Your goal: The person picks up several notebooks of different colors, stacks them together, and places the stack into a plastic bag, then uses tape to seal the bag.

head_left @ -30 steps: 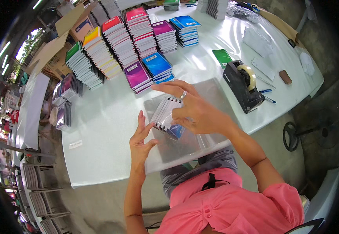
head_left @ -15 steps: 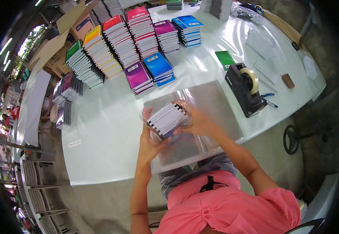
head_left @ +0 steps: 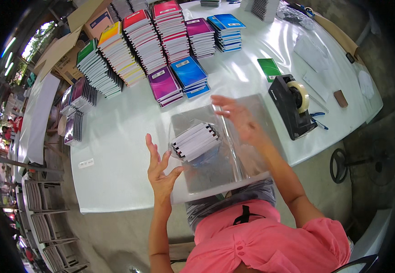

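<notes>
A small bundle of spiral notebooks (head_left: 195,142) stands on edge on clear plastic sheets (head_left: 211,175) at the near side of the table, page edges facing up and dark bindings at the ends. Just left of the bundle, my left hand (head_left: 161,170) is open, thumb and fingers apart, holding nothing. My right hand (head_left: 240,119) is raised over the sheets to the right of the bundle. Motion blurs it a little, but its fingers are stretched out and nothing shows in them. A bright fold of film runs beneath it.
Notebook stacks fill the back left, among them a purple stack (head_left: 164,86) and a blue stack (head_left: 189,75). A black tape dispenser (head_left: 288,109) stands to the right, near a green notebook (head_left: 269,69), pens (head_left: 319,119) and a brown block (head_left: 340,98). An open cardboard box (head_left: 67,61) sits far left.
Both hands have let go of the notebook bundle, which now stands on the plastic. The left hand has moved out to the left, the right hand up and to the right.
</notes>
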The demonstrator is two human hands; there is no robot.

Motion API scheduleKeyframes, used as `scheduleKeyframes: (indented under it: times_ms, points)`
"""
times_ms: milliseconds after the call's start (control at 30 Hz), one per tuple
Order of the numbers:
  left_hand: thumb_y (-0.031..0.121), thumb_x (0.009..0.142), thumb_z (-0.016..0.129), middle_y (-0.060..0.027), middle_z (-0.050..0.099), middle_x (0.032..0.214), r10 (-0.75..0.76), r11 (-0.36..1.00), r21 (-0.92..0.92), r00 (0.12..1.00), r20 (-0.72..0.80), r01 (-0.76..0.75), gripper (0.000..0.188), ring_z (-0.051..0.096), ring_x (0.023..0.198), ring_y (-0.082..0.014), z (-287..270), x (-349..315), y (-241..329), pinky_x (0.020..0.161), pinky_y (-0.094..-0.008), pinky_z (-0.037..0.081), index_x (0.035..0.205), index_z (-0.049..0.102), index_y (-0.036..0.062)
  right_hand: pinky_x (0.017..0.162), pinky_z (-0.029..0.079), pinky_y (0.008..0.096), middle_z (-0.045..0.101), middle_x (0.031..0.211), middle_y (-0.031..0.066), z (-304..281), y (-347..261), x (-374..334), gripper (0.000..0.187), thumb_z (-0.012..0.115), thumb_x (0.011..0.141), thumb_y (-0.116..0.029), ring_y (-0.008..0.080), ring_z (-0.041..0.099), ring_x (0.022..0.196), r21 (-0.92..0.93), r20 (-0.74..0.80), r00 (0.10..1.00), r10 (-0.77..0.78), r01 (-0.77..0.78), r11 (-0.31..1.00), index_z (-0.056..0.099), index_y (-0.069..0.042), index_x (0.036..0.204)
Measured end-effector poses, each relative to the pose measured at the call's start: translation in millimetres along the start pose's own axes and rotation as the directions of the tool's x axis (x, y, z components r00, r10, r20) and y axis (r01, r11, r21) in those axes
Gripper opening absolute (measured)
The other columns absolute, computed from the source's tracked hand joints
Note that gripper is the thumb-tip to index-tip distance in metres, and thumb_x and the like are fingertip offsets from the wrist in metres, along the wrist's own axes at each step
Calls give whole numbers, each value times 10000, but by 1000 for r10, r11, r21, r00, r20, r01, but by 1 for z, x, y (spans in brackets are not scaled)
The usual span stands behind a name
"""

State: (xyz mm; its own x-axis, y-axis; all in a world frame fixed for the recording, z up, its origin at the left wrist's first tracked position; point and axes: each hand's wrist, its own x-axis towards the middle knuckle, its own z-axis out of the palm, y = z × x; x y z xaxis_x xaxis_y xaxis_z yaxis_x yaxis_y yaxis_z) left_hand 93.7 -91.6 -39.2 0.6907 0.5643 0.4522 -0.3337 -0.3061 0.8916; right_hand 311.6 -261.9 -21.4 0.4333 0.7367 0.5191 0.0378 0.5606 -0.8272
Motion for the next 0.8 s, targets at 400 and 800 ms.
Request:
scheduleKeyframes:
  times_ms: [400,800]
  points:
    - [239,704,807,-155,152,1546,19,999,46,995,100,-23,619,135,1434,-313,1,1,-6,1140,-502,175,1277,574,202,1071,290,458,446,1395,158,-7,-23,41,338,530,939,-337,308,381,1312,-144,214,976,-40,72,987,659,-54,1069]
    - [220,713,802,-172,172,1536,9,1000,-20,998,65,-7,576,148,1429,-323,5,-4,-2,1142,-500,173,1245,599,133,1023,373,447,523,1307,158,-34,-40,50,279,636,867,-255,306,472,1215,-345,167,986,-23,80,935,675,-60,1063]
